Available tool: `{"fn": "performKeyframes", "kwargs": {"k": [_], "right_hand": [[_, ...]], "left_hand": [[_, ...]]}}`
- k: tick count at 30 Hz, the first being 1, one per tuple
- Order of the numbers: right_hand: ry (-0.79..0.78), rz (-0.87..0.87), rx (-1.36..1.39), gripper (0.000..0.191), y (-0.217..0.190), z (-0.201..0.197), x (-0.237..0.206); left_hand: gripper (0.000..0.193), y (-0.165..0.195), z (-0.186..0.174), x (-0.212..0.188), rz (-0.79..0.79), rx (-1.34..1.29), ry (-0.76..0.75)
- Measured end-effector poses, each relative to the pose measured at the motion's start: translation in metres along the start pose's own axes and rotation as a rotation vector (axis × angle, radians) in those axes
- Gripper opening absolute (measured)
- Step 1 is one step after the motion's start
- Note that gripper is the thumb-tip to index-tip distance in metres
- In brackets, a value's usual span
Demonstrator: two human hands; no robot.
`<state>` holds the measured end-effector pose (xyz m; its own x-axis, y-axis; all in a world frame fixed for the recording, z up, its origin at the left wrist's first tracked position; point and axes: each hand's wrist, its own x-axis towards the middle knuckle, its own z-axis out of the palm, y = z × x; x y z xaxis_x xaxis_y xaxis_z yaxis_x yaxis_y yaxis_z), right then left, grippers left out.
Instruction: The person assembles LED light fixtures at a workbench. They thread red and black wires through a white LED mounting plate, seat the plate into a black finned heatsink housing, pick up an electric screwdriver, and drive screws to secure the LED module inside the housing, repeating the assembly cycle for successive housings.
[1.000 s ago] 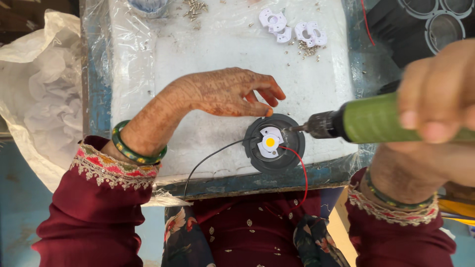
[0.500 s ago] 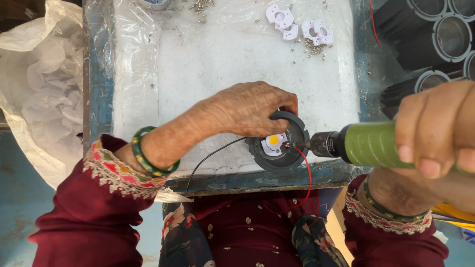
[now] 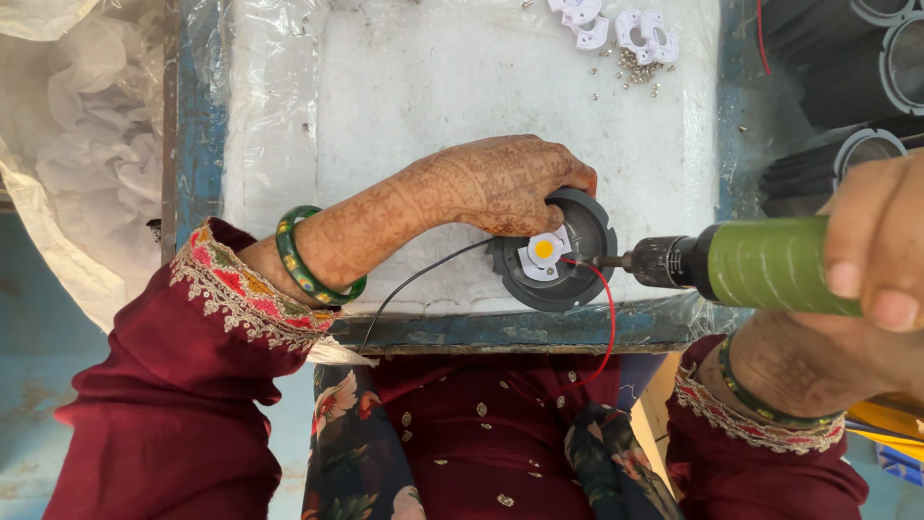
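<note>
**Driving a screw into a round lamp housing**

Pressing down on the dark round lamp housing [image 3: 551,255], the left hand [image 3: 500,183] lay curled over its upper rim, fingers drawn together against it. The housing sat at the near edge of the white foam work surface [image 3: 462,87], a small white LED plate [image 3: 544,252] with a yellow centre in its middle. The right hand [image 3: 881,246] was wrapped tight around a green electric screwdriver [image 3: 760,265] (its bit met the plate's right side). A black wire [image 3: 423,274] and a red wire [image 3: 608,318] trailed off toward the person's lap. White plastic clips [image 3: 616,24] and loose screws [image 3: 637,65] lay well apart at the far edge.
</note>
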<state>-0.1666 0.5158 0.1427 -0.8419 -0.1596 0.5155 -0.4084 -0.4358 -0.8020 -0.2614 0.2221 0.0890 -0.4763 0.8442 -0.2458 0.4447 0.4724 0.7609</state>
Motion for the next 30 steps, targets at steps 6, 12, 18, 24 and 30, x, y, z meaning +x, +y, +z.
{"fn": "performKeyframes", "kwargs": {"k": [6, 12, 18, 24, 30], "right_hand": [[-0.067, 0.004, -0.008, 0.023, 0.001, -0.004, 0.006], [-0.07, 0.023, -0.06, 0.026, 0.001, -0.003, 0.007], [-0.013, -0.009, -0.047, 0.027, 0.004, -0.002, 0.003], [-0.085, -0.003, -0.052, 0.027, 0.003, 0.0, 0.009], [-0.128, 0.03, 0.006, 0.027, 0.001, 0.001, 0.01]], "left_hand": [[0.045, -0.004, 0.003, 0.002, 0.029, -0.017, -0.018], [0.052, -0.007, 0.006, 0.003, 0.079, -0.016, 0.011], [0.046, -0.014, 0.01, 0.001, 0.055, -0.025, -0.031], [0.057, -0.026, 0.031, -0.001, 0.295, -0.106, 0.125], [0.051, -0.022, 0.043, -0.02, 0.103, -0.438, 0.021]]}}
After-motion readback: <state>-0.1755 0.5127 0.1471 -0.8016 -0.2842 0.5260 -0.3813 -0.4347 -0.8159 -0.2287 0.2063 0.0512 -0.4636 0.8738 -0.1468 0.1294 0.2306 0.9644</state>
